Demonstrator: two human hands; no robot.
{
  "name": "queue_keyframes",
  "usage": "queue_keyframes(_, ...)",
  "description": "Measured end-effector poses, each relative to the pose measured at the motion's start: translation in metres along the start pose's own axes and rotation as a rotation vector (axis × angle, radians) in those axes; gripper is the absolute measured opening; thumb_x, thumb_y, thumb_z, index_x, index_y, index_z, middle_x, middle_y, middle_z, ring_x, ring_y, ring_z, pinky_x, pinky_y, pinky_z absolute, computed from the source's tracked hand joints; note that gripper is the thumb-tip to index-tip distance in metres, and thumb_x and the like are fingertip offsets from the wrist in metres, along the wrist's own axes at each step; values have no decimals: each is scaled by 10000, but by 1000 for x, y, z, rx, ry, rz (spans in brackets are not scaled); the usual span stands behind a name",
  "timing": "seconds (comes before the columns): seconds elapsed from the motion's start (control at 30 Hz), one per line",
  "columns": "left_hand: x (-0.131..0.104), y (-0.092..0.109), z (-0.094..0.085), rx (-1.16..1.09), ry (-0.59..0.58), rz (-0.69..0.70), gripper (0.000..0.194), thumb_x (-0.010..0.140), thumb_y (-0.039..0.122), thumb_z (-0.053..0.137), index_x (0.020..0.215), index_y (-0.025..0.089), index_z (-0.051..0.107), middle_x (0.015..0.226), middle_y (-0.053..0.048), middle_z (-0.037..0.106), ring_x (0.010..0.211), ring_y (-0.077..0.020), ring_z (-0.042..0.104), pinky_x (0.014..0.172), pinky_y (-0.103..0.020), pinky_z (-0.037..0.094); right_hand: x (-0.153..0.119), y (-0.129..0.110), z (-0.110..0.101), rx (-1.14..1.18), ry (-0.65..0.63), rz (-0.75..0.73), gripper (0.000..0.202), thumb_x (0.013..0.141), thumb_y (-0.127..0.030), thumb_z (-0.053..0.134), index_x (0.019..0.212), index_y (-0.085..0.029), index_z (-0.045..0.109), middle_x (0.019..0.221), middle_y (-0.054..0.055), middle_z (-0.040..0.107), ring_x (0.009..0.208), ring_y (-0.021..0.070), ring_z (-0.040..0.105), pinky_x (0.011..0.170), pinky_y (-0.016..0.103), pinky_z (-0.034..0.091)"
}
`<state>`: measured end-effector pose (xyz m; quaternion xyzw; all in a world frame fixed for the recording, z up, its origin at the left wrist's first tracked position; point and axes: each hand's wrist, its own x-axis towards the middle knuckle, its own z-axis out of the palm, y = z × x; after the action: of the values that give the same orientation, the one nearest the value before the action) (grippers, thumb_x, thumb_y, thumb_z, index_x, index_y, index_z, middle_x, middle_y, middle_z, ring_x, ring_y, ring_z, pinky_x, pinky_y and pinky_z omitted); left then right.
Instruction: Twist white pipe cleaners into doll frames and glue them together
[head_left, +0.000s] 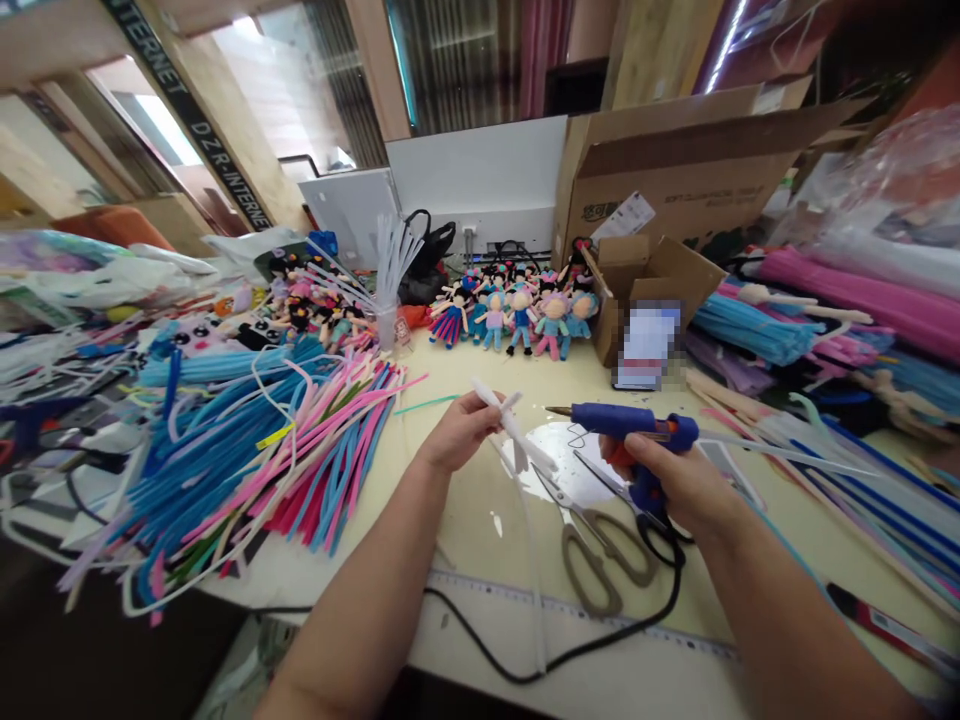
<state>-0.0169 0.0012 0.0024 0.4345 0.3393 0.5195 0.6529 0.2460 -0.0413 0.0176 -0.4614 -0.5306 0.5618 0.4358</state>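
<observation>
Pinched in the fingers of my left hand point(459, 432) is a bundle of white pipe cleaners point(520, 440), bent into a crossed shape. One long white strand hangs from it toward the table edge. My right hand point(679, 482) is closed around a blue hot glue gun point(616, 418), whose metal nozzle points left at the white bundle with a gap between them. A clear glue stick point(780, 452) sticks out of the gun's back. Under the hands lie grey-handled scissors point(591, 575) on the table.
Pipe cleaners in many colours point(247, 450) heap up at the left. Several small dolls point(519, 318) stand at the back beside a cardboard box point(660, 270) and a phone point(646, 345). A black cord point(480, 640) crosses a ruler point(600, 615) near the front edge. A cutter point(892, 625) lies right.
</observation>
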Motion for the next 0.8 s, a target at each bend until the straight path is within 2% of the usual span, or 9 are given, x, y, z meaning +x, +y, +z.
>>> queue_keyframes(0.2,5,-2,0,143,35,53,278,585,333,798,781,157,710,810,-33,661,768,-149,548,755,-288,377,3,-1,1,77,41,-7,386,658,-553,697,709,-172,662,662,27,583,530,112,457,453,239,344)
queue_keyframes(0.37,4,2,-1,166,78,76,249,611,334,776,778,160,710,706,-5,622,653,-112,476,669,-264,344,4,2,0,78,27,-14,386,674,-551,688,719,-168,662,655,27,581,531,114,458,453,238,344)
queue_keyframes(0.53,2,1,2,62,-26,-1,213,707,345,700,824,172,658,695,8,569,623,-94,480,599,-236,331,3,3,-1,40,37,-24,385,674,-549,684,723,-167,673,633,24,582,543,120,471,465,234,349)
queue_keyframes(0.63,1,2,4,27,-93,-49,291,763,447,619,832,165,624,684,-3,552,620,-109,500,576,-236,343,2,2,-2,-14,45,-13,385,676,-546,677,728,-165,680,629,28,583,547,127,476,465,238,345)
queue_keyframes(0.73,-1,3,7,32,-139,-60,386,746,549,599,790,166,571,645,6,524,587,-109,487,554,-235,345,-1,1,-1,-77,28,9,375,684,-538,665,725,-165,684,611,26,577,544,129,473,458,237,330)
queue_keyframes(0.8,-3,4,8,54,-159,-61,352,695,480,683,759,171,527,641,22,514,576,-96,485,553,-225,344,-3,-1,0,-99,16,11,371,679,-531,668,729,-163,685,605,24,575,540,127,474,459,235,328)
